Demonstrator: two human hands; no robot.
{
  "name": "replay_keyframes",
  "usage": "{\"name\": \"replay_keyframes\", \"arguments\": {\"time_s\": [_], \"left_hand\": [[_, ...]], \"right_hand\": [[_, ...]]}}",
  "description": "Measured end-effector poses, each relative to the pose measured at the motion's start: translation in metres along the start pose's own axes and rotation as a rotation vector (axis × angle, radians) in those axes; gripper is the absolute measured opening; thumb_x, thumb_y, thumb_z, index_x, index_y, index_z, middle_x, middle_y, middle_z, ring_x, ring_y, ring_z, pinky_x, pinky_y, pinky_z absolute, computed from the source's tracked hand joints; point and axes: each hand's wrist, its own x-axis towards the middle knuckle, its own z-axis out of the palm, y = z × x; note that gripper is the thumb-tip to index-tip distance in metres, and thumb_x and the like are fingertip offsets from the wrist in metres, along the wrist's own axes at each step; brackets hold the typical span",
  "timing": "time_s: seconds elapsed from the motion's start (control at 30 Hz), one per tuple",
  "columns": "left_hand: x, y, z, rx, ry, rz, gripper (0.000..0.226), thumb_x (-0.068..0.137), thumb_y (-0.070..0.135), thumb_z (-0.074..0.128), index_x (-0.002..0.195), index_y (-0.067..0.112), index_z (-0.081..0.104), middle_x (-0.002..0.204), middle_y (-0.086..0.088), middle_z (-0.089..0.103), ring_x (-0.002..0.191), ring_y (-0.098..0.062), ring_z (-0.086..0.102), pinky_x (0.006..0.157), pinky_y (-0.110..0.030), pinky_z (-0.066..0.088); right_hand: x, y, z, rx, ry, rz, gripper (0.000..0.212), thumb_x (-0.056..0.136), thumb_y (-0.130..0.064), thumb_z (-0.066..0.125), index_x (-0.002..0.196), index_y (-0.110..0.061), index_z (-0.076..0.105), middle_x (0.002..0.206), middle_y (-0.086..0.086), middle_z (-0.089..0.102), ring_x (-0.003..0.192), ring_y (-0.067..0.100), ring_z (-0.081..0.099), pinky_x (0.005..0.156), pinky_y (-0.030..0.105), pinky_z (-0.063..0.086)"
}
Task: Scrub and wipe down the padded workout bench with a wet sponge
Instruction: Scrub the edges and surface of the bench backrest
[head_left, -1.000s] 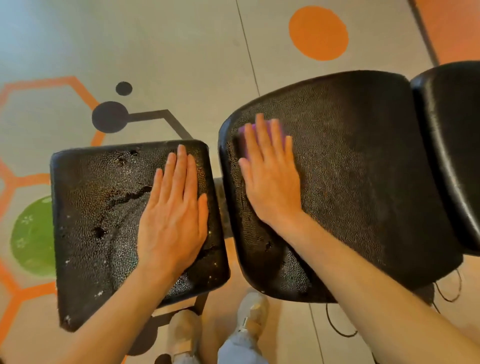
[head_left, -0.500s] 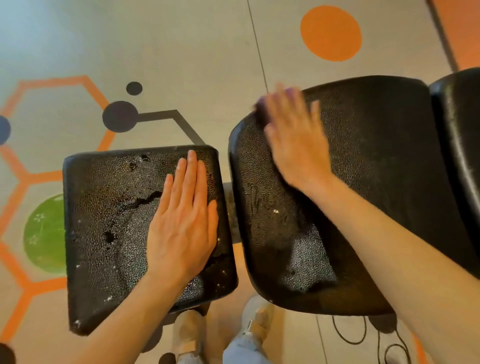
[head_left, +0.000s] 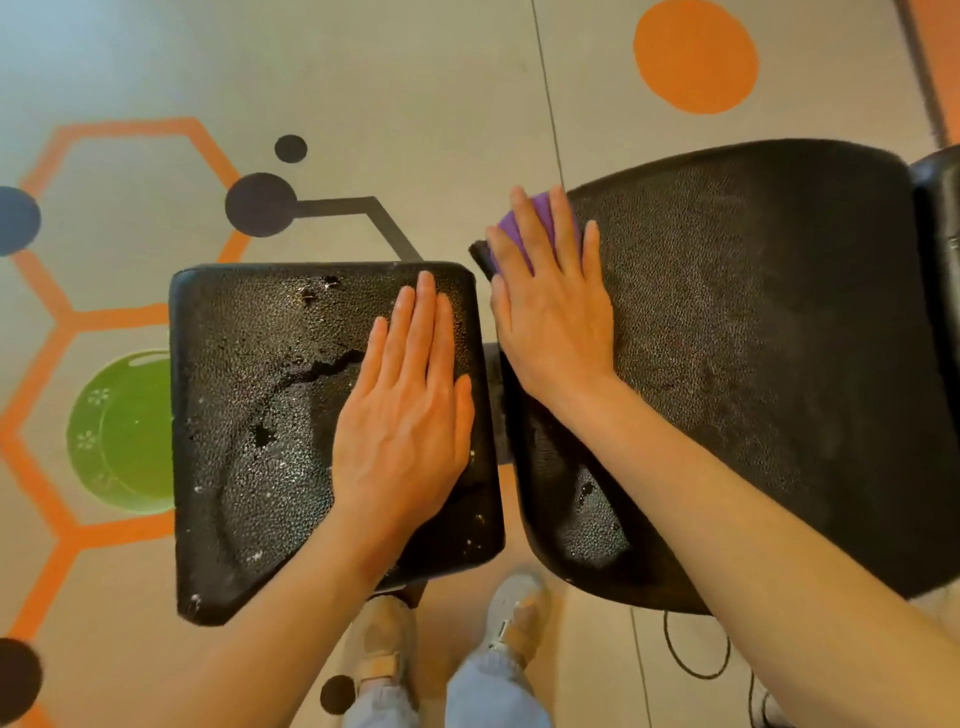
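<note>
The black padded bench shows as two pads. The small seat pad (head_left: 249, 415) on the left is wet, cracked and pitted. The larger back pad (head_left: 753, 338) lies to the right, with a wet patch near its front corner. My left hand (head_left: 405, 415) rests flat on the seat pad's right side, fingers straight. My right hand (head_left: 550, 301) presses a purple sponge (head_left: 511, 228) flat against the far left corner of the back pad. Straight fingers cover most of the sponge.
A third black pad edge (head_left: 940, 218) shows at the far right. The floor carries orange hexagon lines, dark dots and a green circle (head_left: 124, 436). My shoes (head_left: 384, 644) stand below the gap between the pads. Thin cables (head_left: 696, 654) lie on the floor at lower right.
My right hand slid the sponge up along the back pad and now presses it at the far left corner. My left hand stayed flat on the seat pad.
</note>
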Motion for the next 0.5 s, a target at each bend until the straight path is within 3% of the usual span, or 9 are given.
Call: {"name": "replay_keyframes", "arguments": {"time_s": [0.17,0.33,0.5], "left_hand": [[0.0,-0.002,0.0,-0.033,0.001,-0.006,0.063,0.103,0.032,0.025,0.156,0.001,0.009,0.165,-0.017,0.002,0.153,-0.028,0.001,0.125,-0.042,0.008],[0.0,-0.003,0.002,-0.043,0.012,-0.003,0.063,0.103,0.033,0.025,0.156,0.002,0.009,0.165,-0.017,0.001,0.153,-0.027,0.0,0.125,-0.042,0.008],[-0.001,-0.003,0.002,-0.05,0.013,0.0,0.063,0.103,0.033,0.024,0.156,0.001,0.008,0.164,-0.018,0.001,0.153,-0.028,0.001,0.125,-0.042,0.007]], "right_hand": [[-0.09,0.0,0.0,-0.043,-0.118,-0.151,0.046,0.096,-0.029,0.036,0.142,-0.023,0.041,0.16,0.0,0.019,0.148,0.027,0.011,0.118,0.051,0.013],[-0.007,-0.003,-0.001,-0.067,-0.041,0.003,0.048,0.099,-0.028,0.033,0.146,-0.02,0.034,0.161,0.004,0.014,0.149,0.028,0.007,0.119,0.051,0.007],[-0.116,-0.01,-0.004,-0.07,-0.165,-0.084,0.055,0.099,-0.028,0.035,0.152,-0.022,0.021,0.161,0.001,0.003,0.149,0.027,-0.002,0.12,0.05,0.005]]}}
